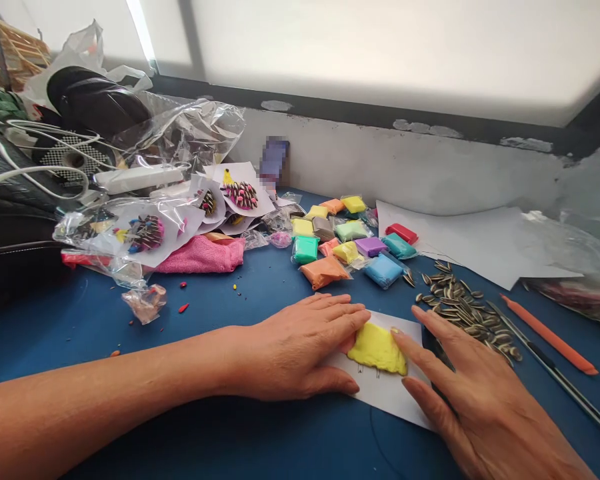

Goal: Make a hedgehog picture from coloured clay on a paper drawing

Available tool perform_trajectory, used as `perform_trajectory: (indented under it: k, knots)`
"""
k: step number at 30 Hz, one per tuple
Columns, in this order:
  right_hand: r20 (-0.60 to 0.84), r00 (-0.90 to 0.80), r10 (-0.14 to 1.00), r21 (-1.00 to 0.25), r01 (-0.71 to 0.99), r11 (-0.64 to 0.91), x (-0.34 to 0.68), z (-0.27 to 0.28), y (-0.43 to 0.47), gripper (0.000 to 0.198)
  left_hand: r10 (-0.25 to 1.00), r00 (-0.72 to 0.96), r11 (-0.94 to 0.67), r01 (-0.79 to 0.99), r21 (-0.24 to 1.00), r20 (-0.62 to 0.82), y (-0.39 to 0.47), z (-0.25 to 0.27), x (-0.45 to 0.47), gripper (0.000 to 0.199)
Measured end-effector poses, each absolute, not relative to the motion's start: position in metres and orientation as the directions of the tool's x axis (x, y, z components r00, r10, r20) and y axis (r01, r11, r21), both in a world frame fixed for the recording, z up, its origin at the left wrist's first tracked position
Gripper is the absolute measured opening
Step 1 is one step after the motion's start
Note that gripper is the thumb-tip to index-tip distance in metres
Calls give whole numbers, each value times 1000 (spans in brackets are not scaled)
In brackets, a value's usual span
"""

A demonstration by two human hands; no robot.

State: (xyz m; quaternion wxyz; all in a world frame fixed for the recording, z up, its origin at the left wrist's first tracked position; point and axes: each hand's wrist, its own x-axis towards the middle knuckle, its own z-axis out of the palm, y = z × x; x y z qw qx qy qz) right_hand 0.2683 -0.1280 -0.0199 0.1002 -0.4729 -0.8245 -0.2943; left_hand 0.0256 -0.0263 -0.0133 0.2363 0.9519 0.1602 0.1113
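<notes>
A flattened piece of yellow modelling clay (377,349) lies on a small sheet of white paper (403,405), with short pen lines drawn just below it. My left hand (300,347) rests flat over the paper's left part, its fingers stretched out and the index finger along the clay's upper left edge. From the right comes my right hand (475,380), fingers spread, its index fingertip at the clay's upper right edge and its thumb close to the lower right corner. Neither hand grips anything.
Packets of coloured clay (325,272) lie behind my hands. Sunflower seeds (460,300), a craft knife (545,360) and an orange stick-like tool (550,333) are to the right. A pink cloth (203,255), decorated paper cards (243,193) and bags crowd the left.
</notes>
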Motion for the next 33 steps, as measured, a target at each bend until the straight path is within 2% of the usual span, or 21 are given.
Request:
perform_trajectory:
  k: [14, 18, 33]
  knots:
    - [452, -530, 718, 386, 841, 378, 266, -20, -129, 44, 351, 923, -841, 238, 486, 156, -25, -16, 25, 72]
    - [446, -544, 710, 363, 836, 412, 268, -21, -127, 40, 351, 921, -834, 227, 503, 166, -26, -16, 24, 70]
    - [430, -506, 748, 323, 860, 396, 268, -18, -123, 43, 358, 921, -826, 236, 511, 153, -25, -16, 24, 72]
